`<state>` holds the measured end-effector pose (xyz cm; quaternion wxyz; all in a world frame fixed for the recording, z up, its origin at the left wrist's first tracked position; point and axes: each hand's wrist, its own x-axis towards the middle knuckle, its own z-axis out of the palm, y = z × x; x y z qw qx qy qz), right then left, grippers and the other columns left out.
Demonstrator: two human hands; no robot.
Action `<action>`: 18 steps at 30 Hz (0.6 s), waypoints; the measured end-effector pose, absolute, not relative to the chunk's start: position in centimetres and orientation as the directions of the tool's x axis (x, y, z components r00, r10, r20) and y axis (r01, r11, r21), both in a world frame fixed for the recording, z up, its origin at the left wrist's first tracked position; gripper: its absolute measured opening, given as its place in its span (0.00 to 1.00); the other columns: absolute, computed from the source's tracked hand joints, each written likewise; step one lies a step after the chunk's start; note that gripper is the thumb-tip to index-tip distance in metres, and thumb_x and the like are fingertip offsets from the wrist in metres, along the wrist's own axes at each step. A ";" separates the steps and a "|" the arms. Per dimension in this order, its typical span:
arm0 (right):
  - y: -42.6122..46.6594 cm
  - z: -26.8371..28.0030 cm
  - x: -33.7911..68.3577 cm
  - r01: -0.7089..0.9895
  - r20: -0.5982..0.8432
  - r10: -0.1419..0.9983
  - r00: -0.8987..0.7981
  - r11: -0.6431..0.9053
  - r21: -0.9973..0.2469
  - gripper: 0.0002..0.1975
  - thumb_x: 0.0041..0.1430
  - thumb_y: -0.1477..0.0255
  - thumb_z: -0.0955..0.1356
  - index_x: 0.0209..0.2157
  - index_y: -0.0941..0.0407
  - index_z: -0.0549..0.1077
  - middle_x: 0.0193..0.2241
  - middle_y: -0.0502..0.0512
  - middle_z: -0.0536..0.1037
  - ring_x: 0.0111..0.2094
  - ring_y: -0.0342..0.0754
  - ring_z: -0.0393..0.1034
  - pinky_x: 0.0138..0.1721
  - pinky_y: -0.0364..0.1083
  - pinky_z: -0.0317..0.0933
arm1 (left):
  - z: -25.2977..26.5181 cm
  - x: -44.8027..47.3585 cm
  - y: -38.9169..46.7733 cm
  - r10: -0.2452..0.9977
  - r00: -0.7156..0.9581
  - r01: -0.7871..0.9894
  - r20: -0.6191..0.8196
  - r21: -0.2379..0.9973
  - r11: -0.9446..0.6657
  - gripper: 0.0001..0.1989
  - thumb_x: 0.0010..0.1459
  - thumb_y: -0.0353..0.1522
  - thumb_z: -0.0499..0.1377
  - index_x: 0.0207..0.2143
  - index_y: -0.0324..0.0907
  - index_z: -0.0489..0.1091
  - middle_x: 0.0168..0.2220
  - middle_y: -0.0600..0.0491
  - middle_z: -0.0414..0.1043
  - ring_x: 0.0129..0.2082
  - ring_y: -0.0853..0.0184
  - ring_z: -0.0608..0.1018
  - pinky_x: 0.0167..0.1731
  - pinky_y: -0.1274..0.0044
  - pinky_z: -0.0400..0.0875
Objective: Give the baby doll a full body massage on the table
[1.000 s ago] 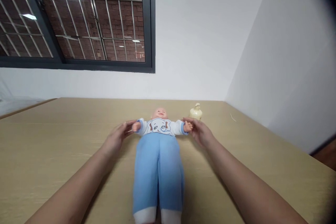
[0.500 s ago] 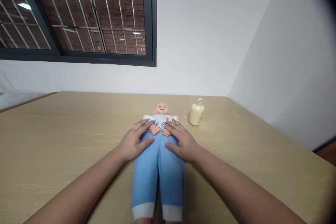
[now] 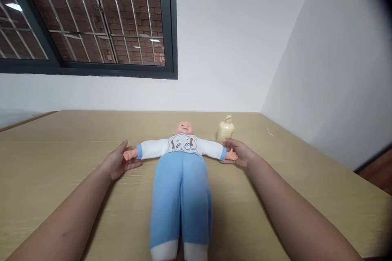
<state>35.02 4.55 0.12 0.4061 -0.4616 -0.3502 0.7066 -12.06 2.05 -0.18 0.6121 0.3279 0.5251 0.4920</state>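
A baby doll (image 3: 181, 187) lies on its back with its head at the far end, dressed in a white top with an elephant face and blue trousers with white cuffs. Both its arms are stretched out sideways. My left hand (image 3: 118, 161) holds the doll's arm on the left by the wrist, thumb above and fingers underneath. On the other side, my right hand (image 3: 241, 153) has the other wrist in the same kind of hold. The doll's small hands show in front of my palms. Its feet are mostly cut off by the lower edge of the view.
A cream pump bottle (image 3: 226, 129) stands just beyond my right hand. The wooden tabletop (image 3: 76, 212) reaches to a white wall (image 3: 214, 49) with a barred window (image 3: 107, 20). A thin pale strand (image 3: 270, 131) lies at the right.
My hands have moved apart from the doll's middle, and its arms went from folded over the belly to spread wide. The view has shifted slightly right.
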 end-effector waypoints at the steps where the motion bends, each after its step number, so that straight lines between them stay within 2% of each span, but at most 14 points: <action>1: 4.5 -0.1 35.2 -0.236 -0.381 0.891 -0.249 -0.437 -0.868 0.19 0.64 0.58 0.65 0.43 0.59 0.75 0.34 0.60 0.82 0.32 0.52 0.78 0.37 0.54 0.73 | -0.2 -12.2 2.0 0.946 -0.035 -0.257 -0.323 0.917 0.304 0.24 0.66 0.46 0.49 0.40 0.35 0.74 0.38 0.38 0.80 0.37 0.56 0.83 0.38 0.67 0.80; 6: 4.9 -0.1 36.1 -0.267 -0.366 0.889 -0.274 -0.436 -0.859 0.27 0.64 0.49 0.61 0.42 0.59 0.75 0.33 0.60 0.81 0.32 0.51 0.78 0.36 0.51 0.74 | 0.3 -12.1 1.9 0.952 -0.022 -0.293 -0.305 0.912 0.286 0.29 0.66 0.49 0.48 0.40 0.33 0.75 0.40 0.35 0.79 0.38 0.55 0.83 0.37 0.67 0.80; 9: 4.9 0.5 35.5 -0.426 -0.168 0.948 -0.270 -0.274 -0.862 0.28 0.65 0.50 0.59 0.44 0.59 0.76 0.38 0.63 0.82 0.37 0.53 0.78 0.40 0.52 0.73 | 1.1 -11.2 1.6 0.984 -0.055 -0.315 -0.171 0.938 0.145 0.33 0.65 0.51 0.46 0.44 0.32 0.75 0.45 0.35 0.79 0.44 0.53 0.81 0.43 0.64 0.78; 12: 4.0 0.8 33.0 -0.468 0.056 0.990 -0.133 -0.013 -0.883 0.23 0.64 0.54 0.62 0.43 0.57 0.78 0.42 0.62 0.81 0.41 0.55 0.77 0.46 0.55 0.72 | 1.9 -9.0 0.7 0.994 -0.097 -0.133 0.042 0.990 -0.055 0.33 0.63 0.53 0.49 0.46 0.32 0.76 0.49 0.37 0.78 0.52 0.49 0.77 0.54 0.62 0.71; 13: 3.4 0.8 31.9 -0.438 0.128 0.987 -0.101 0.072 -0.896 0.21 0.63 0.55 0.63 0.41 0.56 0.78 0.44 0.62 0.81 0.45 0.55 0.76 0.50 0.55 0.70 | 2.1 -8.0 0.3 0.989 -0.055 -0.035 0.138 0.990 -0.140 0.33 0.62 0.53 0.50 0.47 0.34 0.77 0.51 0.39 0.77 0.55 0.48 0.75 0.57 0.62 0.68; 15: 2.1 0.6 29.6 -0.302 0.296 0.944 -0.144 0.243 -0.922 0.21 0.63 0.55 0.64 0.45 0.54 0.78 0.51 0.60 0.78 0.55 0.58 0.71 0.58 0.59 0.63 | 2.2 -6.0 -0.7 0.951 0.097 0.152 0.293 0.940 -0.305 0.29 0.63 0.51 0.51 0.52 0.39 0.76 0.56 0.44 0.74 0.59 0.49 0.71 0.61 0.62 0.62; 17: 0.9 0.3 27.8 -0.015 0.439 0.864 -0.245 0.450 -0.893 0.19 0.62 0.58 0.67 0.51 0.51 0.77 0.57 0.56 0.74 0.61 0.58 0.64 0.64 0.61 0.54 | 2.1 -4.2 -1.5 0.895 0.171 0.330 0.411 0.833 -0.445 0.26 0.64 0.49 0.53 0.54 0.42 0.74 0.59 0.45 0.71 0.60 0.50 0.70 0.63 0.62 0.59; 18: 0.3 0.2 27.1 0.121 0.500 0.818 -0.284 0.548 -0.828 0.21 0.61 0.60 0.68 0.54 0.50 0.75 0.58 0.55 0.73 0.62 0.58 0.62 0.65 0.61 0.52 | 1.9 -3.5 -1.8 0.868 0.207 0.419 0.451 0.761 -0.495 0.26 0.63 0.48 0.54 0.56 0.43 0.73 0.59 0.46 0.70 0.61 0.51 0.69 0.64 0.62 0.58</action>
